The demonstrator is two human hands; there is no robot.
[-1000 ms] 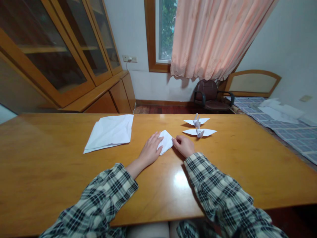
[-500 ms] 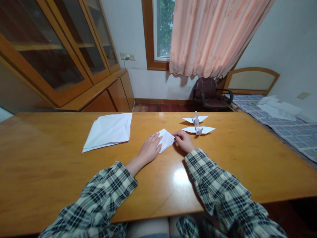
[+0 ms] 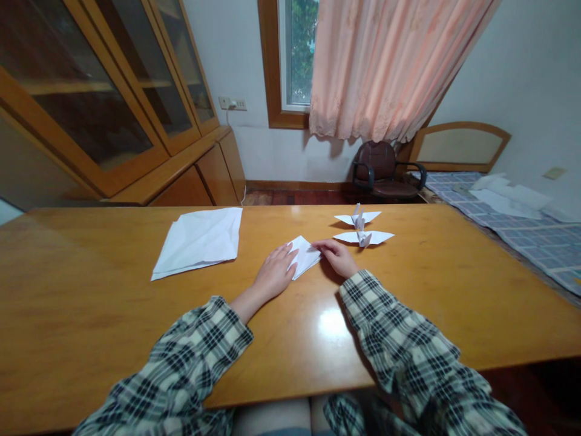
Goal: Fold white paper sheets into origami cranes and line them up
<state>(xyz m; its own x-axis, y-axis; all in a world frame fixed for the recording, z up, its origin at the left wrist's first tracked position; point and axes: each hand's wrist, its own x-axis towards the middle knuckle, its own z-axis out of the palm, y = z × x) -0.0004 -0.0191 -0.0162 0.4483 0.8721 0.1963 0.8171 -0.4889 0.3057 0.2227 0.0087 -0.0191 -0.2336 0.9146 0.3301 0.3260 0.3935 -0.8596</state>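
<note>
A small folded piece of white paper (image 3: 303,253), roughly diamond-shaped and in layers, lies on the table in front of me. My left hand (image 3: 275,270) rests flat over its left side, fingers spread and holding nothing. At the right corner of the folded paper, my right hand (image 3: 338,257) has its fingers drawn together on the edge, the fingertips reaching onto the top face. Its thumb is mostly hidden. Just beyond my right hand stand two white paper cranes, a nearer crane (image 3: 364,238) and a farther crane (image 3: 357,218), both with wings spread.
Larger white paper sheets (image 3: 200,242) lie stacked at the left on the wooden table (image 3: 113,327). Past the far edge are a brown armchair (image 3: 384,169) and a bed (image 3: 512,224) with papers on it. A glass-fronted cabinet (image 3: 177,154) stands at the left.
My right fingertips have moved slightly left, from the paper's right corner onto its upper face. The left hand and the cranes stay put.
</note>
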